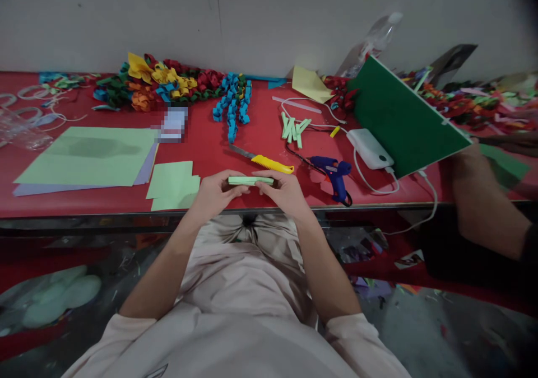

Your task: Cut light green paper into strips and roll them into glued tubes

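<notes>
A folded strip of light green paper (pixel 251 181) lies level between my two hands, over the table's front edge. My left hand (pixel 216 193) pinches its left end, and my right hand (pixel 283 190) pinches the right end. Just beyond my hands is a yellow-handled cutter (pixel 272 164) with its blade pointing to the upper left. Several short folded green pieces (pixel 293 129) form a small pile farther back. A blue glue gun (pixel 334 173) rests to the right of my right hand. Light green paper squares (pixel 173 182) are left of my left hand.
Large green sheets (pixel 86 154) lie at the left. Colourful paper chains (pixel 168 81) line the back, with a blue chain (pixel 232 103) nearer. At the right are a white power bank (pixel 370 149) with cables, a tilted green board (pixel 407 117) and another person's arm (pixel 483 199).
</notes>
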